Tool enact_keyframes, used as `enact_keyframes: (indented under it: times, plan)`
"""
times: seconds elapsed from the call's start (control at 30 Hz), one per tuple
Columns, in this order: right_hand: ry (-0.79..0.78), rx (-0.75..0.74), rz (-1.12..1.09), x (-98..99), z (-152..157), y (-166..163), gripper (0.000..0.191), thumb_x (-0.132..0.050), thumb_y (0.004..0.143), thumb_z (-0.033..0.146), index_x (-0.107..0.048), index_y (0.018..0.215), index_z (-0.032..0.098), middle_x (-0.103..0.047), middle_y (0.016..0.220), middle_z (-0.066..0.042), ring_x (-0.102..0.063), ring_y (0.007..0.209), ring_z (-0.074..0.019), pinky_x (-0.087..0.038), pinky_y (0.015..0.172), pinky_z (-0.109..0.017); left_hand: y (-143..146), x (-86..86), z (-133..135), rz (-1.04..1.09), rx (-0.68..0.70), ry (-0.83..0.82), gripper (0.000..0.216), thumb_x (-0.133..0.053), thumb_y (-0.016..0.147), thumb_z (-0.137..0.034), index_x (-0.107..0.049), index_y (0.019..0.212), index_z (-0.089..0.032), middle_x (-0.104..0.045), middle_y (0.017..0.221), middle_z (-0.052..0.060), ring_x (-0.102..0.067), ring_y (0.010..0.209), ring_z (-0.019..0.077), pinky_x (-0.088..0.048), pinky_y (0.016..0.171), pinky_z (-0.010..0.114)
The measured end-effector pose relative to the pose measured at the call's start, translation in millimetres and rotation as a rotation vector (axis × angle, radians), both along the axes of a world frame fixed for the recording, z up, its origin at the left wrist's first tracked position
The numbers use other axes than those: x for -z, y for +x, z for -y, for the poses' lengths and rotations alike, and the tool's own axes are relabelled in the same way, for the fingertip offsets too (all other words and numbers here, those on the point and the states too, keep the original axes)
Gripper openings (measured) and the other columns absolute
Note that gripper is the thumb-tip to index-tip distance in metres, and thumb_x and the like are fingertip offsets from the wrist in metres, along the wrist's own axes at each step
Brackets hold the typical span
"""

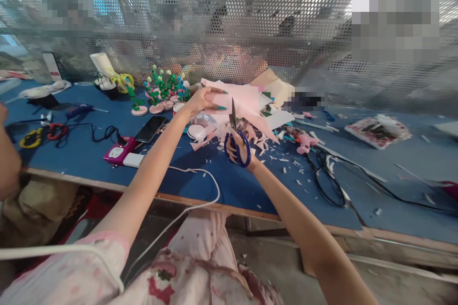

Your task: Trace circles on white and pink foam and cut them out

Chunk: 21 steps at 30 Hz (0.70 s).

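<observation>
While pink sheet [246, 97] is finger-clamped by left hand [202, 100] and blue scissors [234, 121] by right hand [244, 149], dark pieces [377, 127] are held in patterned tray [384, 142]; scraps [285, 170] are strewn between.

Right hand [242, 149] holds scissors [233, 118], perhaps touching paper [246, 98].

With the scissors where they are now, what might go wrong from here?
The scissors in the right hand point upward near the left hand holding the pink sheet, so a nick seems possible. The white cable loops off the table and might snag the left forearm.
</observation>
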State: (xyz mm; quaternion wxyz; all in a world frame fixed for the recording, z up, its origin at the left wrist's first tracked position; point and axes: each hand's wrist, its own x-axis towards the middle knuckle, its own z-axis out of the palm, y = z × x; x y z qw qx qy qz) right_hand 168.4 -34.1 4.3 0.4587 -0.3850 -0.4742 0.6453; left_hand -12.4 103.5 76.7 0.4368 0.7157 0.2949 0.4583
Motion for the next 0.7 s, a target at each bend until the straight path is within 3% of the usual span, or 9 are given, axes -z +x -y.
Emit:
enact_keyframes:
  times: [0.2,0.4,0.7]
  plan:
    - [-0.023,0.089,0.053,-2.0,2,-4,0.054,-0.059,0.078,0.070,-0.039,0.062,0.023,-0.034,0.039,0.009,-0.027,0.028,-0.0051,-0.024,0.023,-0.018,10,-1.9,7,-0.014,-0.059,0.009,0.068,-0.090,0.047,-0.022,-0.066,0.110,-0.008,-0.063,0.124,0.015,-0.055,0.121,0.0291,-0.045,0.107,0.046]
    - [0.025,0.200,0.111,-0.4,3,-4,0.056,-0.053,0.077,0.077,-0.042,0.065,0.024,-0.039,0.040,0.007,-0.035,0.029,-0.0076,-0.030,0.023,-0.019,15,-4.6,14,-0.013,-0.122,0.054,0.063,-0.089,0.049,-0.020,-0.066,0.107,-0.011,-0.066,0.124,0.013,-0.056,0.121,0.0276,-0.043,0.108,0.044]
    - [0.138,0.257,0.278,0.0,4,-2,0.060,-0.046,0.078,0.082,-0.041,0.063,0.024,-0.039,0.042,0.007,-0.035,0.030,-0.0074,-0.032,0.025,-0.021,15,-4.0,12,0.019,-0.085,0.033,0.066,-0.089,0.049,-0.023,-0.064,0.108,-0.010,-0.064,0.127,0.014,-0.056,0.123,0.0281,-0.046,0.106,0.043]
